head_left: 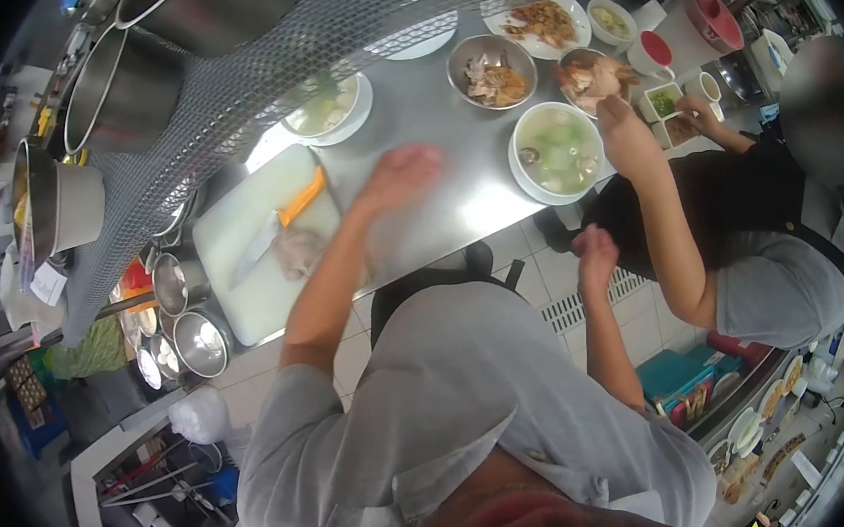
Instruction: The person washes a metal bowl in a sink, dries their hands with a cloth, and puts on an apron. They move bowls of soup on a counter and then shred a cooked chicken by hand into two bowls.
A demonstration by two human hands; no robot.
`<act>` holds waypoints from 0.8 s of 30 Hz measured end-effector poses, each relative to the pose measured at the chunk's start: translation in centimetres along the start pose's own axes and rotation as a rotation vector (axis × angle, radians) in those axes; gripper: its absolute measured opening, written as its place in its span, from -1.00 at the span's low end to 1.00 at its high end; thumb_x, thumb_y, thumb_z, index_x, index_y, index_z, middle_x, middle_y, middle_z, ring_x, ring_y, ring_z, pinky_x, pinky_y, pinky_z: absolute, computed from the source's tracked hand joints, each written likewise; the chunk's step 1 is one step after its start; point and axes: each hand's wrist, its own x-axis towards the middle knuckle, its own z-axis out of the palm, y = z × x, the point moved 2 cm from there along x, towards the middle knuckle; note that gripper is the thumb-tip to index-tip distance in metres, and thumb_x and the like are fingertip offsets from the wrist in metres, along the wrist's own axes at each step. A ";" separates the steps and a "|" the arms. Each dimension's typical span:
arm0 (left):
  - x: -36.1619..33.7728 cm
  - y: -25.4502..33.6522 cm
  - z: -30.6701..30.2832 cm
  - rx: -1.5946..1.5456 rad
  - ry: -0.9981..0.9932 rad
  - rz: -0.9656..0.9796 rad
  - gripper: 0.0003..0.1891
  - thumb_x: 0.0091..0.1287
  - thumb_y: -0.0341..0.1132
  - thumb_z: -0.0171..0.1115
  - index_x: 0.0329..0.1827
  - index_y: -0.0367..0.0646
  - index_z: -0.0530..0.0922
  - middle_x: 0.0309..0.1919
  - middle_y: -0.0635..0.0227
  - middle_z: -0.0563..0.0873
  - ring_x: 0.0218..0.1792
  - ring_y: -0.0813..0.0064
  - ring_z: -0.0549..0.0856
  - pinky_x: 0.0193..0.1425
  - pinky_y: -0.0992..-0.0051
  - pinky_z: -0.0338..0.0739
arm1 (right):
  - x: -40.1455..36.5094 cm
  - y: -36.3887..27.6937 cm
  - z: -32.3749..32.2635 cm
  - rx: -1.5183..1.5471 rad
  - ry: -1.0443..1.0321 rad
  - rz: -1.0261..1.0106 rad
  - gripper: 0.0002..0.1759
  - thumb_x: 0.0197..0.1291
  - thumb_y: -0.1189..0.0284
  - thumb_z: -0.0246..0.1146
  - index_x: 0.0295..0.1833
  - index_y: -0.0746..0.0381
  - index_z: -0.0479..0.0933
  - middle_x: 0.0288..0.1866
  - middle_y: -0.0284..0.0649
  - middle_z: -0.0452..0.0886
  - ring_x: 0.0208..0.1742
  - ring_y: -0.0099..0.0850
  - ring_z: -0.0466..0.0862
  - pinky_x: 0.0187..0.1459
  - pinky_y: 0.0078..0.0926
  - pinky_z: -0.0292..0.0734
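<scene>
My left hand [406,176] is over the steel table [408,99], blurred by motion, its fingers stretched out with nothing seen in them. Beside that forearm lies a white cutting board [223,231]. On it are a knife with an orange handle [302,198] and a pale piece of raw meat [296,252], partly hidden by my arm. My right hand [597,253] hangs off the table's near edge, below a white bowl of soup [560,153] with pale green pieces. Its fingers are loosely bent and apart, and I see nothing held.
A co-worker's hand [621,126] reaches over a metal bowl of cooked meat [592,78]. Another metal bowl [491,72], a plate of browned food [537,26] and a second soup bowl [326,106] stand farther back. A mesh shelf [341,30] with pots overhangs the far side.
</scene>
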 end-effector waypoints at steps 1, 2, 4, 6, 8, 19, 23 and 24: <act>-1.4 0.4 -4.2 0.133 0.042 0.059 -0.64 0.53 -0.15 0.12 0.19 -0.20 0.60 0.02 0.29 0.74 -0.02 0.44 0.72 0.11 0.40 0.61 | -2.8 -2.2 2.0 -0.066 -0.087 -0.005 -0.58 0.51 0.20 0.12 -0.37 0.27 0.55 -0.48 -0.31 0.61 -0.44 -0.57 0.54 -0.37 -0.55 0.45; -2.8 1.2 -7.9 0.113 0.117 0.145 -0.52 0.56 0.00 0.04 0.28 -0.20 0.56 0.00 0.25 0.73 0.00 0.45 0.71 0.09 0.45 0.58 | -4.6 -3.4 4.4 0.047 -0.192 0.021 -0.70 0.47 0.27 0.20 -0.26 0.27 0.55 -0.37 -0.30 0.64 -0.36 -0.59 0.58 -0.29 -0.56 0.51; -3.2 -0.7 -16.9 0.082 0.309 0.119 -0.52 0.56 -0.02 0.03 0.29 -0.22 0.55 0.06 0.24 0.71 0.02 0.45 0.70 0.10 0.42 0.58 | -5.9 -5.2 9.9 0.156 -0.392 -0.077 -0.73 0.34 0.36 0.36 0.02 0.30 0.55 -0.14 -0.23 0.67 -0.14 -0.55 0.64 -0.08 -0.54 0.58; -2.6 -3.9 -24.0 0.110 0.480 0.055 -0.49 0.56 0.00 0.04 0.33 -0.22 0.53 0.11 0.21 0.71 0.09 0.39 0.69 0.15 0.39 0.57 | -5.3 -8.7 15.8 -0.014 -0.492 -0.097 -0.51 0.24 0.30 0.46 0.18 0.33 0.54 -0.06 -0.17 0.68 0.00 -0.48 0.64 0.08 -0.48 0.57; -0.9 -8.9 -30.6 0.078 0.440 0.074 -0.45 0.57 0.02 0.04 0.42 -0.19 0.45 0.19 0.19 0.66 0.11 0.35 0.67 0.17 0.35 0.56 | -3.0 -9.1 22.7 -0.052 -0.500 -0.064 -0.34 0.22 0.06 0.44 0.22 0.36 0.54 0.00 -0.12 0.69 0.03 -0.38 0.67 0.09 -0.41 0.59; 8.9 -16.1 -38.4 0.010 0.228 -0.209 -0.44 0.58 0.05 -0.02 0.49 -0.09 0.36 0.22 0.21 0.62 0.15 0.33 0.63 0.23 0.29 0.54 | 3.3 -13.6 43.1 0.239 -0.482 0.278 -0.26 0.18 -0.17 0.36 0.03 0.36 0.64 -0.17 -0.08 0.70 -0.13 -0.27 0.69 -0.11 -0.35 0.60; 10.2 -16.3 -38.7 -0.051 0.142 -0.212 -0.44 0.58 0.08 -0.05 0.46 -0.10 0.40 0.20 0.24 0.63 0.15 0.36 0.62 0.25 0.32 0.53 | 3.8 -13.0 44.4 0.101 -0.413 0.191 -0.30 0.23 -0.08 0.35 0.08 0.41 0.62 -0.02 0.03 0.74 0.00 -0.13 0.72 -0.01 -0.21 0.59; 10.6 -16.2 -38.8 -0.066 0.125 -0.208 -0.44 0.59 0.08 -0.06 0.45 -0.10 0.41 0.20 0.24 0.64 0.14 0.37 0.62 0.25 0.33 0.52 | 4.0 -12.5 45.0 0.087 -0.360 0.167 -0.36 0.25 -0.06 0.34 -0.01 0.39 0.61 -0.14 -0.05 0.70 -0.14 -0.22 0.69 -0.13 -0.27 0.57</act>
